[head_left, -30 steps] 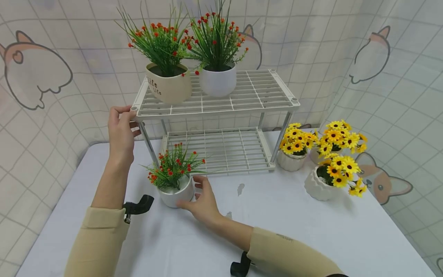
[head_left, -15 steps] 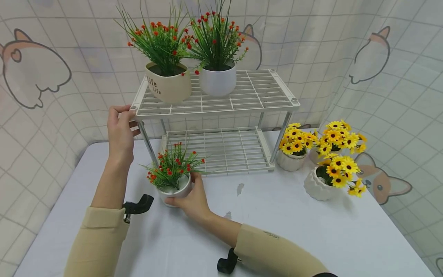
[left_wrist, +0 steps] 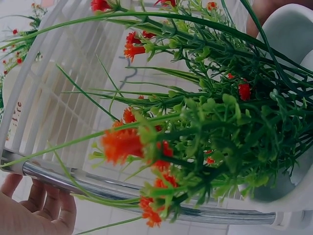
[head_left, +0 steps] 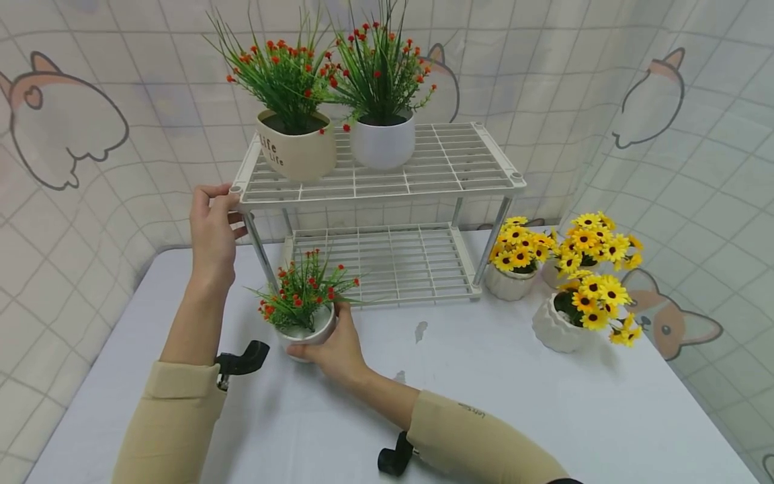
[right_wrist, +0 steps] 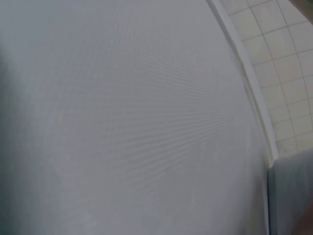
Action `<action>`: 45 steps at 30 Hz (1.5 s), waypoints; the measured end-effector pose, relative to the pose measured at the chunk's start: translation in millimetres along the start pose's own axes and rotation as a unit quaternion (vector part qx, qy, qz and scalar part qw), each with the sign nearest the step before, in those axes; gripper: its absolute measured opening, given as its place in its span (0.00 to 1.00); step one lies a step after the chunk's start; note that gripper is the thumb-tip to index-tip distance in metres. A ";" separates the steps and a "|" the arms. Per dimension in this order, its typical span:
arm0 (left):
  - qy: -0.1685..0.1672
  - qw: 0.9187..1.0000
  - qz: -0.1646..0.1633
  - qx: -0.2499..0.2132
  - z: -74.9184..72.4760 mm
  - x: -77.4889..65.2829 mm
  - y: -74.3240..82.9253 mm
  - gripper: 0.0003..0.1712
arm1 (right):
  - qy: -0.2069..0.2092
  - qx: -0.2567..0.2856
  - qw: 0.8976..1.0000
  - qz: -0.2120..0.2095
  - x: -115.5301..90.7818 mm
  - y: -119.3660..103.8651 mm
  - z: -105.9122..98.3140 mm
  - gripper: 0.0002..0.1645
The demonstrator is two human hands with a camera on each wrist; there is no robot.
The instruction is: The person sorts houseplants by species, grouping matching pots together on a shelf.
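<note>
Red-flowered plant in small white pot (head_left: 302, 299) at front of two-tier wire rack (head_left: 375, 196), left end, on or just above table (head_left: 471, 349), can't tell which; right hand (head_left: 337, 346) curls round pot, opened only to its width; yellow-flowered pots (head_left: 559, 326) off right, likely kept apart; left hand (head_left: 211, 235) grips rack's upper front-left corner, probably steadying it; lettered cream pot (head_left: 302, 154), white bowl pot (head_left: 383, 144) on top tier

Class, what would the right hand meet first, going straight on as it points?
First, the white pot the right hand grips; beyond, perhaps the near left rack post, though depth is unclear.
</note>
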State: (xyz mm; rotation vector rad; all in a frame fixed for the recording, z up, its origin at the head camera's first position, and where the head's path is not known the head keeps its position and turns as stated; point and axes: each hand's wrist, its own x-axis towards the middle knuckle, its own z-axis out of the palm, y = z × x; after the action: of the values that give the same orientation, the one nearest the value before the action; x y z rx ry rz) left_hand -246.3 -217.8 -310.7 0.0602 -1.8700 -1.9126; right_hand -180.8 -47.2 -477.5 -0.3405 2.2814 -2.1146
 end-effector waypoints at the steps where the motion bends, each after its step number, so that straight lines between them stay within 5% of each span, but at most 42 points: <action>1: -0.001 1.000 -0.001 0.002 -0.2 0.1 0.0 0.08 | 0.000 -0.003 1.000 -0.002 0.3 0.6 -0.1 0.65; 12: -0.002 1.000 -0.004 0.001 -2.1 1.1 1.0 0.09 | -0.002 -0.042 0.999 -0.027 0.7 1.6 -10.2 0.64; 25: -0.003 1.000 -0.001 0.029 -2.7 3.2 0.1 0.10 | -0.009 -0.089 0.996 -0.001 -9.1 -2.0 -44.1 0.62; 45: -0.010 1.000 0.007 0.025 -1.4 -0.9 0.2 0.08 | -0.020 -0.110 0.993 -0.023 -35.6 -70.3 -106.5 0.63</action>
State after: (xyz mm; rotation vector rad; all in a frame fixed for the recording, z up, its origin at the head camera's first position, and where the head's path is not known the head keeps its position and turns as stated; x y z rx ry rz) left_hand -244.9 -218.7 -310.9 0.0432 -1.9256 -1.8638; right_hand -152.1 59.1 -403.8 -0.4372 2.5116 -1.8586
